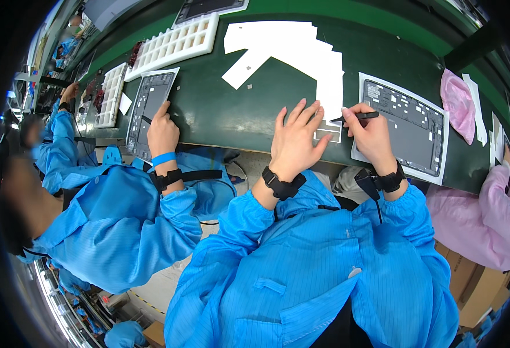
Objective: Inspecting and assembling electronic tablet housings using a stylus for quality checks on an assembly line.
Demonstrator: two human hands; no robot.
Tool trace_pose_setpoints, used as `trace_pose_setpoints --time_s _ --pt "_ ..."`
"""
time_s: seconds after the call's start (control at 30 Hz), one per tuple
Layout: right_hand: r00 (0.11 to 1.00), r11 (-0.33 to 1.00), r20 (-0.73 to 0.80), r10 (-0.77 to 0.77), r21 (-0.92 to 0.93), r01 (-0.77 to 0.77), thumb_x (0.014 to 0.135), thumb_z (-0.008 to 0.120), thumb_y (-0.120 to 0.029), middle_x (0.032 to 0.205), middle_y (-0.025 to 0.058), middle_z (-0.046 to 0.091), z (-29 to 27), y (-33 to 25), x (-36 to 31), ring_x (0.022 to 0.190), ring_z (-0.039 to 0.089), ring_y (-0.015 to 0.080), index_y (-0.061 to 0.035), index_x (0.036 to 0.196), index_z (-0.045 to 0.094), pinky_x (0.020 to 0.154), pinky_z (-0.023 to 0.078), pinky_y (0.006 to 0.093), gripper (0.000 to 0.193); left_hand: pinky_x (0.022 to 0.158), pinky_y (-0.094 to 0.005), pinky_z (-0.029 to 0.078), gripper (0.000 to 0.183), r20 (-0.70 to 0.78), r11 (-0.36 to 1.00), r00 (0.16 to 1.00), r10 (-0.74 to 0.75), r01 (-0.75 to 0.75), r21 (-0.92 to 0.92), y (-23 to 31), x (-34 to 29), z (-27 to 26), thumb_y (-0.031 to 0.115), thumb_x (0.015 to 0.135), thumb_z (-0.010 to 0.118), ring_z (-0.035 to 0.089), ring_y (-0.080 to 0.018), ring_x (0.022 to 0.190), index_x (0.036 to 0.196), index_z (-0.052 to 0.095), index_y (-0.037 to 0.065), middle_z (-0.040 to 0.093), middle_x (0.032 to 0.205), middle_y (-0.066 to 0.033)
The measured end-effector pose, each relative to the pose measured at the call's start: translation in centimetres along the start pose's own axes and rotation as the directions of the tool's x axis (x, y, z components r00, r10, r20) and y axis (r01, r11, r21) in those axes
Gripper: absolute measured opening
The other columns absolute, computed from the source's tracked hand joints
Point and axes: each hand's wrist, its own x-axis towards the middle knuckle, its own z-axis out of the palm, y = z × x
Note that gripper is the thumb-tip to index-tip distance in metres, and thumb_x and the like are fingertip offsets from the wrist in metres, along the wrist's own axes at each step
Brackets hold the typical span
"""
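Note:
My left hand [295, 141] lies with its fingers spread, the fingertips at the lower end of several white paper sheets [329, 75]. My right hand [373, 139] pinches black tweezers [366, 115], whose tip points left toward a small pale strip [328, 136] by the table's front edge. Beneath and beside the right hand rests a dark grey tablet housing [414, 136] on a white backing, dotted with small white pieces. Both wrists wear black bands, the right one with a cable.
To the left, a co-worker's hand [163, 134] touches another tablet housing [145, 110]. White compartment trays [174, 46] stand at the back left of the green table [208, 116]. A pink bag [458, 104] lies to the right, near a person in pink [487, 217].

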Motion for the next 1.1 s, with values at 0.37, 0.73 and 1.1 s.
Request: trace_pose_setpoints --time_s 0.37,0.73,1.1 --pt "0.998 0.971 -0.031 0.052 0.237 -0.043 0.091 0.064 -0.023 0.062 0.0044 0.062 1.1 0.3 -0.1 0.054 0.055 0.0087 0.0010 0.085 0.066 0.050 0.041 0.0255 0.025 0.108 -0.0530 0.027 0.050 0.030 1.000 0.999 -0.012 0.013 -0.022 -0.2 0.2 -0.4 0.034 0.081 0.067 0.041 -0.0286 0.132 0.124 0.061 0.009 0.052 0.137 -0.0068" --pt "0.998 0.953 -0.062 -0.014 0.302 0.032 0.092 0.063 -0.014 0.070 0.0062 0.065 1.1 0.2 -0.5 0.056 0.057 0.0082 0.0032 0.095 0.066 0.051 0.045 0.0208 0.018 0.109 -0.0513 0.027 0.050 0.011 0.997 0.999 -0.041 0.042 -0.064 0.2 0.0 -0.1 0.033 0.079 0.070 0.042 -0.0279 0.132 0.123 0.061 0.009 0.052 0.137 -0.0069" --pt "0.930 0.925 -0.348 0.119 0.379 0.024 0.096 0.058 -0.018 0.068 0.0068 0.065 -22.4 8.9 -4.8 0.046 0.046 0.0012 0.0050 0.106 0.064 0.040 0.028 0.0158 0.026 0.103 -0.0452 0.037 0.030 -0.103 0.998 0.995 -0.012 0.005 -0.070 5.7 1.7 -1.3 0.015 0.086 0.064 0.047 -0.0375 0.125 0.112 0.060 0.000 0.053 0.131 -0.0193"
